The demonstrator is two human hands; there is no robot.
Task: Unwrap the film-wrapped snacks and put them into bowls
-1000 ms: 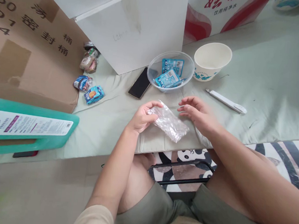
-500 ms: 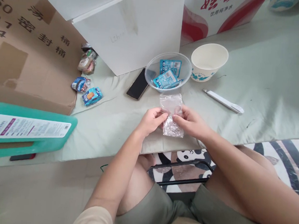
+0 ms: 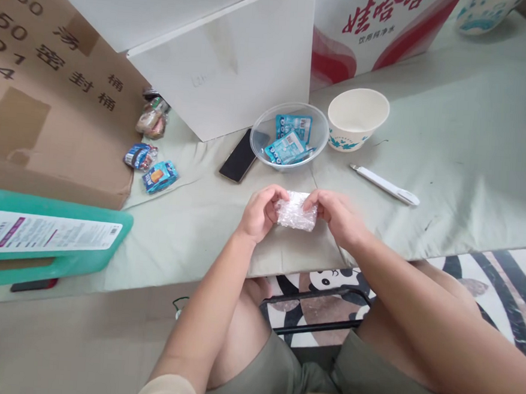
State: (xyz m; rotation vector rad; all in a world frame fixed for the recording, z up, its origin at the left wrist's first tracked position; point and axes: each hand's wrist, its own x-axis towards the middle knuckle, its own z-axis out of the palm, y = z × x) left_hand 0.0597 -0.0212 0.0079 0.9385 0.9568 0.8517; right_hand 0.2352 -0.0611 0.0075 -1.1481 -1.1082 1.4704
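Observation:
Between my hands is a small clear plastic bag [image 3: 296, 214], crinkled and folded into a short rectangle, held just above the cloth near the table's front edge. My left hand [image 3: 262, 212] pinches its left end. At the right end, my right hand [image 3: 336, 214] grips it with thumb and fingers. Whatever is inside the bag I cannot make out. Beyond it stands a clear plastic bowl [image 3: 258, 152] with several blue packets [image 3: 289, 146] in it. To the right of that bowl is a white paper bowl [image 3: 357, 116] with a blue-green leaf pattern.
A white utility knife [image 3: 385, 185] lies to the right. Left of the clear bowl is a black phone [image 3: 239, 156]. Small snack packs [image 3: 160, 176] lie beside a big cardboard box [image 3: 82, 142]. White boxes [image 3: 236, 63] and a red-and-white carton [image 3: 368, 42] stand behind.
The plastic bag, upright and longer before, is now folded into a shorter, wider shape. Both hands still hold it, now at its two ends. The view has shifted slightly.

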